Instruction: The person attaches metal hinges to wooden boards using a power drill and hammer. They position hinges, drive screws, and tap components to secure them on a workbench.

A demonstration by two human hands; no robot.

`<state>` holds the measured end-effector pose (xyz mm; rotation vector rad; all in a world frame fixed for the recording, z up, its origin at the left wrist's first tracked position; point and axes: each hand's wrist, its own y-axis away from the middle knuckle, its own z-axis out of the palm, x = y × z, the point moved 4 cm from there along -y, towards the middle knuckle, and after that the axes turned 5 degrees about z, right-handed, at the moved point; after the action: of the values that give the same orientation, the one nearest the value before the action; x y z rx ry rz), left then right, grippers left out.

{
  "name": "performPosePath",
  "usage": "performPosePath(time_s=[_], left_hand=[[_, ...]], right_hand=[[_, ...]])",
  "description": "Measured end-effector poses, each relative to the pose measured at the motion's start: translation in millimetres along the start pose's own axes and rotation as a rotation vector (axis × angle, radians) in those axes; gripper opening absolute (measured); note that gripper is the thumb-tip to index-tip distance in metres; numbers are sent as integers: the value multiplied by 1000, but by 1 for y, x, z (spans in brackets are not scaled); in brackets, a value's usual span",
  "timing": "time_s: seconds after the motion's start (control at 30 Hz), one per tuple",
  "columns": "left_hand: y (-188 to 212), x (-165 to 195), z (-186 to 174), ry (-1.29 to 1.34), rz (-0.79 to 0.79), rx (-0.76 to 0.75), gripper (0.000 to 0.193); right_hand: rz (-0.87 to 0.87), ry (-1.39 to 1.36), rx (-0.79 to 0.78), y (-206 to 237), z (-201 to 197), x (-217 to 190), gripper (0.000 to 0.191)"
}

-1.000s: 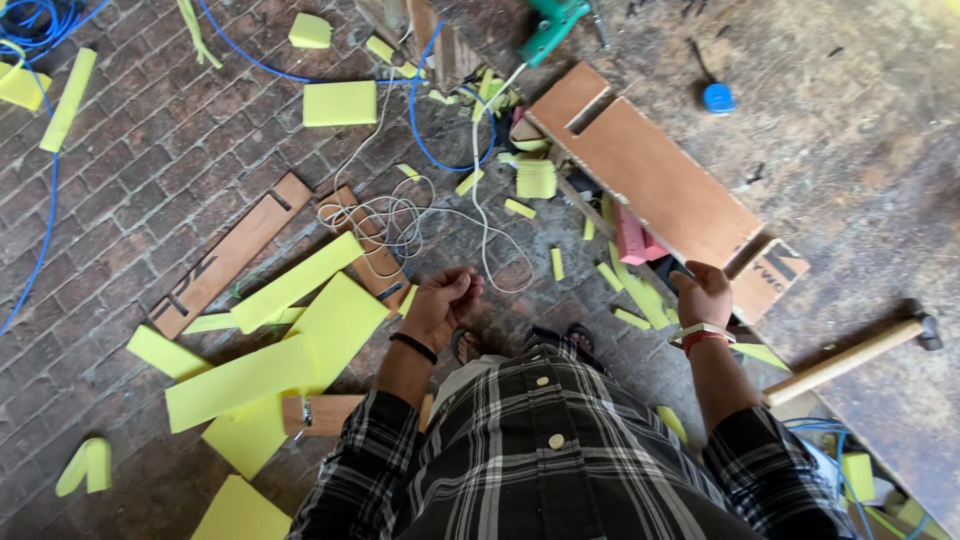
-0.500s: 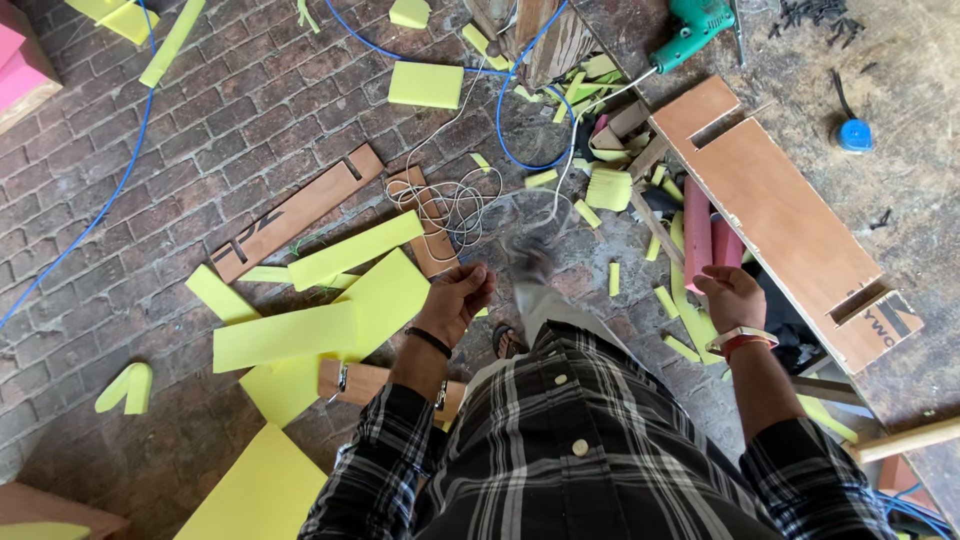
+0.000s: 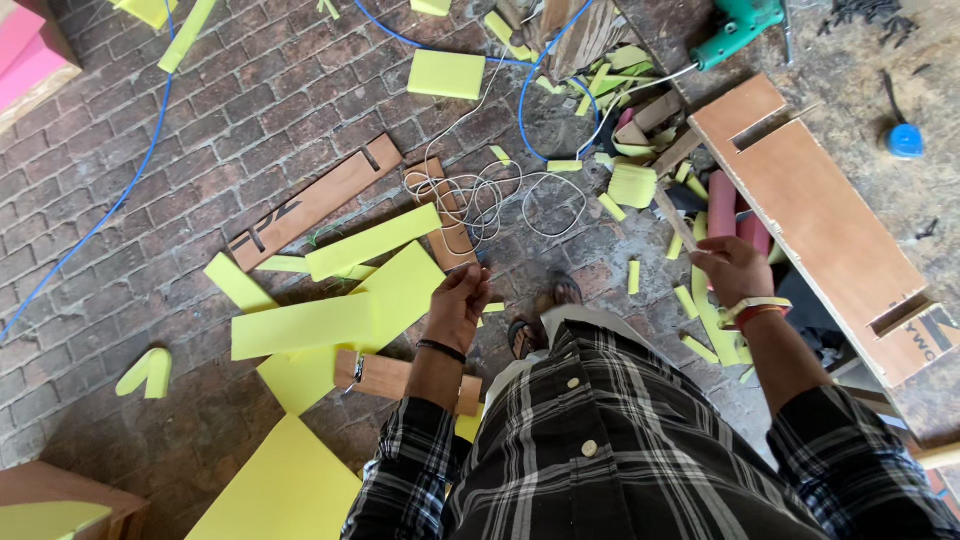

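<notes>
Both hands hang above the brick floor (image 3: 200, 130) with nothing visibly in them: left hand (image 3: 458, 305) loosely curled, fingers bent (whether it pinches the thin cord is too small to tell), right hand (image 3: 732, 268) slack and half open. White cord tangle (image 3: 490, 195) lies just beyond the left hand. Yellow foam strips (image 3: 340, 290) sit left of it, a slotted wooden board (image 3: 825, 225) right of the right hand, pink foam rolls (image 3: 722, 205) by its fingertips.
</notes>
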<state>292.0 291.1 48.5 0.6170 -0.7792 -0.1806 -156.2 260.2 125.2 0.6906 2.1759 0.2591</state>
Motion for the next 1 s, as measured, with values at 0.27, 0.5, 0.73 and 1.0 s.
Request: performPosePath(time_s=[0.27,0.5,0.73,1.0], left_hand=[[-30,-31,44,-40,-96,-163,7],[-46,-102,150,-191,-331,-381,20],[-54,-153,260,-281,-204,-230,16],[-68,-134,341,-317,-134,-295,30]], right_hand=[[-227,217,61,12,-23,14,35],[169,-67,161,47,-84,135,37],[280,-490,183,17,-137,185,32],[195,-516,103,-65,-189,177,33]])
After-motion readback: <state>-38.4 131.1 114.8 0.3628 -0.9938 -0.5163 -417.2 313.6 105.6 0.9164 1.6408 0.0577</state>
